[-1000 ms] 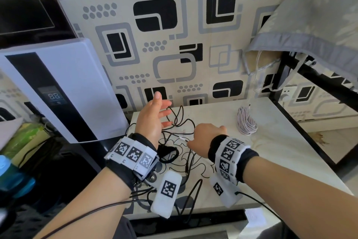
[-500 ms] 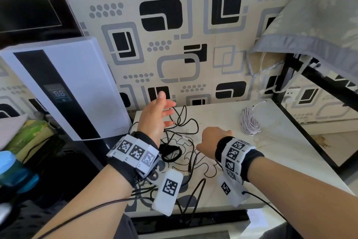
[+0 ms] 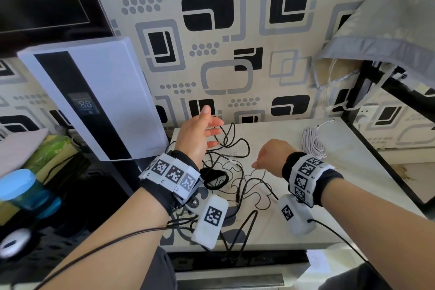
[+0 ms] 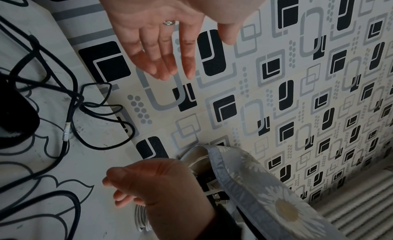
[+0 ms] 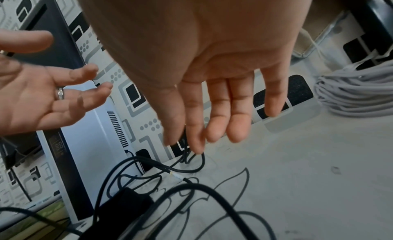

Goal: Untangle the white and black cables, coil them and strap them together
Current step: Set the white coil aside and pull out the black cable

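The black cable point(image 3: 235, 148) lies in loose tangled loops on the left half of the pale table point(image 3: 341, 195), also seen in the wrist views point(image 4: 72, 99) point(image 5: 187, 169). A black strap loop point(image 3: 215, 178) rests among the loops. The white cable point(image 3: 313, 146) sits apart as a coiled bundle at the back right point(image 5: 351, 95). My left hand point(image 3: 213, 122) hovers over the far loops, fingers spread and empty point(image 4: 191, 58). My right hand point(image 3: 256, 165) hangs above the middle of the tangle, fingers pointing down and relaxed point(image 5: 195, 139), holding nothing.
A white appliance point(image 3: 94, 101) with a dark display leans at the table's left edge. A grey cloth point(image 3: 388, 19) drapes over a black frame point(image 3: 400, 87) at the right. A blue bottle point(image 3: 23, 193) stands far left. The patterned wall backs the table.
Both hands stay over the black tangle with little movement. The right hand has lifted slightly. Nothing was picked up.
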Available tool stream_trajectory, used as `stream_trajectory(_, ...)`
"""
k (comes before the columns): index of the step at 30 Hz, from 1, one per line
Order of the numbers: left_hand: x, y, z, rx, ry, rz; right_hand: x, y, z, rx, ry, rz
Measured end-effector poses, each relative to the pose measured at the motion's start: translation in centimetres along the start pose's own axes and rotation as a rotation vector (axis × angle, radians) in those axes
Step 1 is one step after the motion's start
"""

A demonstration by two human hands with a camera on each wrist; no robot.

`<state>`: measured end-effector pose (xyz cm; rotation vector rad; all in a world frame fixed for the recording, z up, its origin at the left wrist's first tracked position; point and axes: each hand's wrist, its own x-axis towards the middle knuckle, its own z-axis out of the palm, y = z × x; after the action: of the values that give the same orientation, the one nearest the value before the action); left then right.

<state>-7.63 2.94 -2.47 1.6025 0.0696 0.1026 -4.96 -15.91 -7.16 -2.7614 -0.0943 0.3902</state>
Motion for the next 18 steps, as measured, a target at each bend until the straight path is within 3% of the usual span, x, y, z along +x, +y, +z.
stream_trajectory(2, -0.1, 0.0, -0.1, 0.013, -0.01, 0.003, 0.1, 0.2, 0.6, 0.002, -0.075, -0.009)
stream_trajectory(5, -0.3, 0.0, -0.5, 0.046, -0.04, -0.008, 0.0, 0.1, 2.0, -0.183, -0.237, -0.029)
stream_trajectory(8, -0.7, -0.1, -0.9, 0.088, -0.09, -0.02, -0.3, -0.5, 2.0, -0.242, -0.238, -0.066)
stream_trajectory(12, -0.7, -0.5, -1.8, 0.145, -0.102, -0.03, -0.8, -0.8, -0.9, 0.472, -0.13, -0.067)
stream_trajectory(15, -0.7, -0.7, -2.3, 0.142, -0.126, -0.064, -1.6, -0.7, -3.6, 0.786, 0.027, -0.123)
stream_trajectory(18, -0.9, -0.9, -2.4, 0.19, -0.184, -0.079, -2.4, -1.0, -5.2, 1.103, 0.055, -0.156)
